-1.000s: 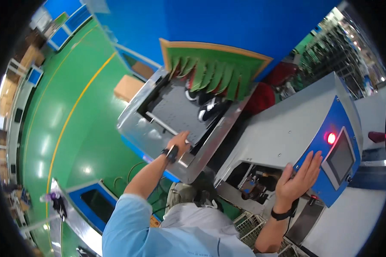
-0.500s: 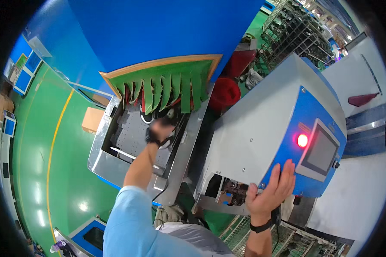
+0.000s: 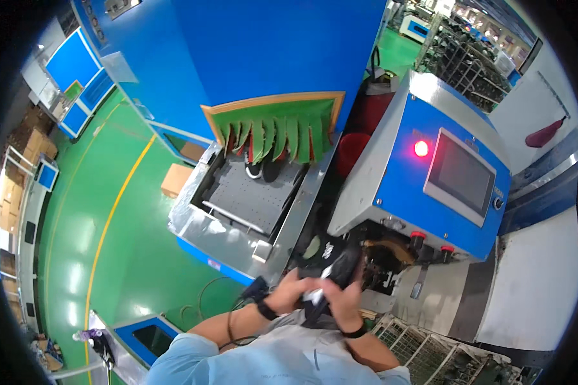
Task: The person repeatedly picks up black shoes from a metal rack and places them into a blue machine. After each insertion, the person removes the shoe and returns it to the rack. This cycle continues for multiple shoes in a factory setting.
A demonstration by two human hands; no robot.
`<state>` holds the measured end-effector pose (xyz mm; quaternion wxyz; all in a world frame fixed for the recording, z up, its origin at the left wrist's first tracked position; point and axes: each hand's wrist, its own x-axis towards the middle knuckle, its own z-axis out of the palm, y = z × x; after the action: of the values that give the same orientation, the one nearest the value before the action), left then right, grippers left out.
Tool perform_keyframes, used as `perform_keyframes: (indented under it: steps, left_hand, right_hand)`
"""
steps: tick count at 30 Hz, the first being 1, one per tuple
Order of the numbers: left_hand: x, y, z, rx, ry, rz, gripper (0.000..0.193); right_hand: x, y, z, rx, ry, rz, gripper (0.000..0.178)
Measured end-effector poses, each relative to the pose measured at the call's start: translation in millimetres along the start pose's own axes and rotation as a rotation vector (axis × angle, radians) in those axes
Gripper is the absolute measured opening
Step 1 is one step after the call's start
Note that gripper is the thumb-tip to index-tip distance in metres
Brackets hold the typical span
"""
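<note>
A dark shoe (image 3: 335,269) sits low in the middle of the view, just before the blue machine (image 3: 430,186), held between both hands. The left hand (image 3: 295,290) curls its fingers around its near end; the right hand (image 3: 341,300) wraps it from below. The grey conveyor (image 3: 250,192) lies beyond, to the left.

Matt grey conveyor belt (image 3: 253,192), brushed metal frame (image 3: 199,224), glossy green floor (image 3: 115,256); the dark shoe (image 3: 337,269) looks fabric, perhaps.

You've got both hands, left (image 3: 293,292) and right (image 3: 341,298), wrapped around a black shoe (image 3: 336,268) right below the blue machine (image 3: 430,186).
</note>
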<state>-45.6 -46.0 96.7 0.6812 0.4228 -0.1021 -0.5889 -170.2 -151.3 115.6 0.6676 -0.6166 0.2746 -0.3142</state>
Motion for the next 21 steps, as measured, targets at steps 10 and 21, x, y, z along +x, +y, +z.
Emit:
perform_keyframes:
  steps: [10, 21]
  left_hand:
    - [-18.6, -79.2, 61.0, 1.525, -0.045, 0.163, 0.040]
    - [4.1, -68.2, 53.9, 1.514, -0.159, -0.244, 0.054]
  right_hand:
    - [-45.9, -3.9, -137.0, -0.201, -0.196, 0.194, 0.098]
    - [-70.0, 24.2, -197.1, -0.043, 0.331, 0.238, 0.087]
